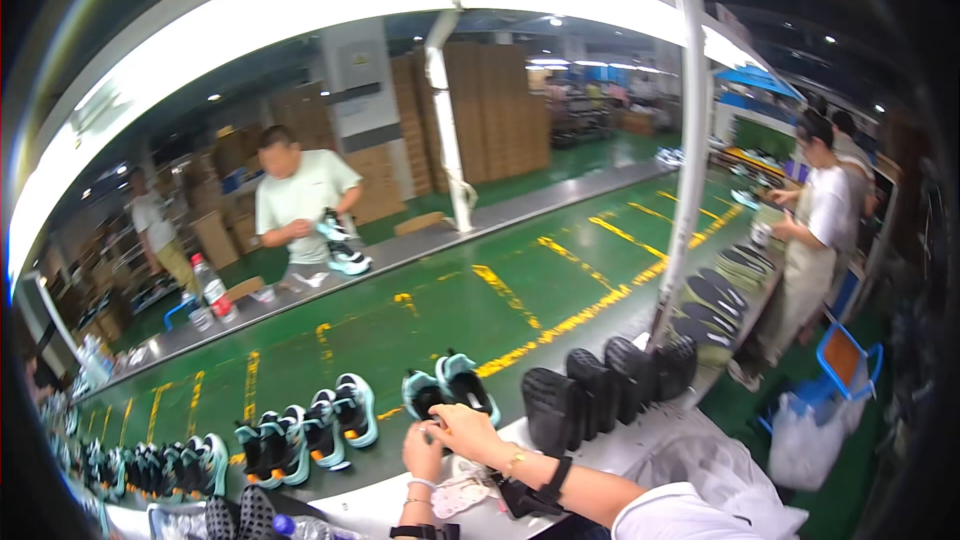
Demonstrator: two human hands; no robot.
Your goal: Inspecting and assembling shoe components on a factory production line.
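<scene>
My left hand (pixel 422 452) and my right hand (pixel 470 433) meet at the front edge of the green belt, fingertips together. Both look closed in a pinch, and anything between the fingers is too small or hidden to make out. Right behind them stands a pair of black and light-blue sneakers, the left shoe (pixel 422 387) partly covered by my fingers and the right shoe (pixel 466 380) beside it. Whether my fingers touch the left shoe, I cannot tell. Under my wrists, a pale patterned item (pixel 462 496) and a black item (pixel 522 500) lie on the white ledge.
More sneakers (pixel 275 445) line the belt (pixel 400 325) at left. Black soles (pixel 550 410) stand upright to my right, beyond a white pole (pixel 690 140). Across the belt a person (pixel 300 190) holds a sneaker; another (pixel 825 210) works at right. A clear plastic bag (pixel 700 470) lies near my right arm.
</scene>
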